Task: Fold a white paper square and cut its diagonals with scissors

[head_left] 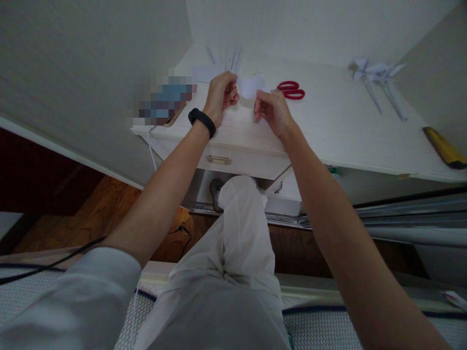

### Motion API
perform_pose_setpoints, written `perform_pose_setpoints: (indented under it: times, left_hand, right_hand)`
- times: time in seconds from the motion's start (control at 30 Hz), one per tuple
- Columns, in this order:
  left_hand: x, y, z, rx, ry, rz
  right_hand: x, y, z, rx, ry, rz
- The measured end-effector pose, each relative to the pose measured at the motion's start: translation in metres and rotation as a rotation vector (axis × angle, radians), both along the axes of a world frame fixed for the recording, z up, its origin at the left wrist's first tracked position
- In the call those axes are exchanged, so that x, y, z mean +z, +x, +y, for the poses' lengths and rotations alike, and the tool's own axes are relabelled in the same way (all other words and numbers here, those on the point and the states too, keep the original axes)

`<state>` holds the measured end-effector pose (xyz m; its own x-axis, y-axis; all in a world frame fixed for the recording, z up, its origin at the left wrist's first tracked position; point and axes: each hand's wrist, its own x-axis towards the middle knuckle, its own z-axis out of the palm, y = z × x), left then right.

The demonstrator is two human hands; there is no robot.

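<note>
Both my hands are raised over a white desk [328, 126] and pinch the same small white paper piece [251, 86]. My left hand [221, 95], with a black band on its wrist, has its fingers curled shut on the paper's left edge. My right hand [272, 111] is closed on the paper's lower right edge. Just behind the paper lie red-handled scissors [291, 90] on the desk. Several thin white paper strips [226, 58] lie beyond my left hand.
Folded white paper pinwheels with stems [377, 78] lie at the desk's far right. A yellow-handled tool [443, 148] rests at the right edge. A blurred-out object [166, 99] sits at the desk's left corner. A drawer with a metal handle [218, 159] is below; my white-trousered knee [237, 214] is under it.
</note>
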<state>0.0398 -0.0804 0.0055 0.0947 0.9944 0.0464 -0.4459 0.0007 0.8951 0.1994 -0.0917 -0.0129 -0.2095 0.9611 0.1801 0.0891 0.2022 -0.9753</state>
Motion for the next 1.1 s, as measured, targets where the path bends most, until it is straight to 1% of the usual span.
perform_pose_setpoints:
  times: [0.13, 0.23, 0.3, 0.4, 0.43, 0.5, 0.57, 0.63, 0.7, 0.77, 0.83, 0.93, 1.0, 1.1]
  left_hand:
    - [0.001, 0.002, -0.003, -0.038, 0.073, 0.079]
    - [-0.001, 0.003, -0.004, -0.061, 0.056, 0.126]
    - [-0.002, 0.004, -0.005, -0.074, 0.042, 0.148]
    - [-0.004, 0.005, -0.005, -0.141, 0.065, 0.154]
    - [-0.004, 0.005, -0.005, -0.163, 0.055, 0.154]
    - [-0.004, 0.006, -0.006, -0.182, -0.018, 0.147]
    - [-0.003, 0.006, -0.007, -0.168, -0.112, 0.143]
    - [-0.003, 0.006, -0.008, -0.151, -0.145, 0.167]
    - [-0.003, 0.006, -0.009, -0.156, -0.073, 0.211]
    - [-0.004, 0.006, -0.009, -0.17, 0.045, 0.246]
    - [-0.004, 0.005, -0.007, -0.135, 0.106, 0.259]
    - [-0.004, 0.004, -0.005, 0.028, 0.041, 0.249]
    - [-0.003, 0.004, -0.003, 0.107, 0.004, 0.237]
    - [-0.003, 0.003, -0.002, 0.111, 0.006, 0.227]
  right_hand:
    - [0.001, 0.001, -0.001, -0.003, 0.0, 0.026]
    - [0.001, 0.001, -0.003, 0.015, 0.021, 0.035]
    - [0.002, 0.0, -0.005, -0.001, 0.003, 0.01]
    - [0.002, -0.001, -0.005, -0.004, -0.012, -0.003]
    - [0.002, -0.001, -0.005, 0.01, -0.004, 0.009]
    - [0.002, -0.001, -0.003, 0.036, 0.01, 0.04]
    - [0.001, -0.001, 0.0, 0.053, 0.015, 0.067]
    - [-0.001, 0.0, 0.003, 0.062, 0.023, 0.094]
    - [-0.002, 0.0, 0.005, 0.072, 0.038, 0.114]
    - [-0.003, 0.0, 0.007, 0.085, 0.057, 0.123]
    - [-0.003, 0.0, 0.008, 0.096, 0.081, 0.132]
    - [-0.004, 0.0, 0.008, 0.079, 0.11, 0.141]
    - [-0.005, 0.0, 0.008, 0.053, 0.106, 0.121]
    - [-0.006, 0.001, 0.01, 0.041, 0.095, 0.11]
